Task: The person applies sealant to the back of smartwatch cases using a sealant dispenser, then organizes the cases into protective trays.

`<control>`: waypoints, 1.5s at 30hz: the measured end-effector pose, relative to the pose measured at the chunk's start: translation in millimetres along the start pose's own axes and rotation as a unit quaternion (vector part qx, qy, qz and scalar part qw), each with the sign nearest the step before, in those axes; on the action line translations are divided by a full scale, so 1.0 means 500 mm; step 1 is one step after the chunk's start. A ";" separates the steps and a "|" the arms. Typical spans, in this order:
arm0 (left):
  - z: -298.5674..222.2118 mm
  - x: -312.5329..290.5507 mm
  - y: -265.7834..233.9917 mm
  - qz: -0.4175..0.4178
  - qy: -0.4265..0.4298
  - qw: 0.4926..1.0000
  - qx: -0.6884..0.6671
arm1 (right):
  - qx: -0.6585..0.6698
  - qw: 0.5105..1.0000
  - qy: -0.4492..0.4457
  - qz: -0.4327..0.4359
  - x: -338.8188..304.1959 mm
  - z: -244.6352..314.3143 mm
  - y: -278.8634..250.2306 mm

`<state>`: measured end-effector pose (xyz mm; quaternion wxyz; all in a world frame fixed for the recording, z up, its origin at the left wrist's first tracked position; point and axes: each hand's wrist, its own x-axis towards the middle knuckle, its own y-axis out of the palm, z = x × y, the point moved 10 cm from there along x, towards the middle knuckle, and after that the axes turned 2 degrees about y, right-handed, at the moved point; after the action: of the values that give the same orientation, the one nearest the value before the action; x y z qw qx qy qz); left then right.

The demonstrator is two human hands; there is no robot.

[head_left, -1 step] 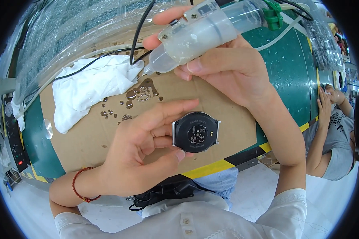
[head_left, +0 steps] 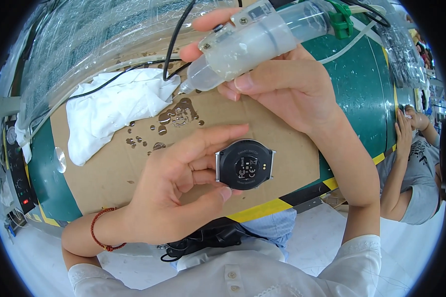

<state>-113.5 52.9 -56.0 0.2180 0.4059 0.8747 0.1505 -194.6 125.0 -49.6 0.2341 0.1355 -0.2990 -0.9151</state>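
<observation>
A round black smartwatch case (head_left: pixel 246 164) without straps lies back side up, showing its printed back and two small gold contacts. My left hand (head_left: pixel 171 183) grips it by its left edge, thumb below and fingers partly hidden under it. In my right hand (head_left: pixel 292 91) is a clear dispensing syringe (head_left: pixel 250 42) with a whitish sleeve and screwed-on clip. Its tapered tip points down and left, above the cardboard and apart from the watch. Brown wet drops (head_left: pixel 181 116) dot the cardboard sheet (head_left: pixel 282 133) below the tip. A crumpled white cloth (head_left: pixel 116 111) rests left of them.
A green mat (head_left: pixel 357 89) lies under the cardboard, edged by yellow-and-black tape (head_left: pixel 262 210). Clear plastic wrap (head_left: pixel 109 34) covers the far side. A black cable (head_left: pixel 176 39) hangs near the syringe. At left stands a black control box (head_left: pixel 19 173); another person (head_left: pixel 414 168) sits at right.
</observation>
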 end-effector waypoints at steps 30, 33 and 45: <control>-0.014 0.001 -0.008 -0.026 0.070 0.996 0.040 | -0.074 0.992 -0.093 -0.032 -0.009 0.014 0.005; -0.018 0.001 -0.009 -0.037 0.080 0.996 0.034 | -0.083 0.991 -0.095 -0.043 -0.011 0.018 0.002; -0.017 -0.002 -0.007 -0.063 0.110 0.989 0.075 | -0.067 0.993 -0.078 -0.061 -0.019 0.007 -0.011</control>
<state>-119.4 48.9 -50.0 0.0983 0.3461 0.9260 0.1141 -189.7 135.2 -49.3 0.1626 0.0656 -0.2455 -0.9534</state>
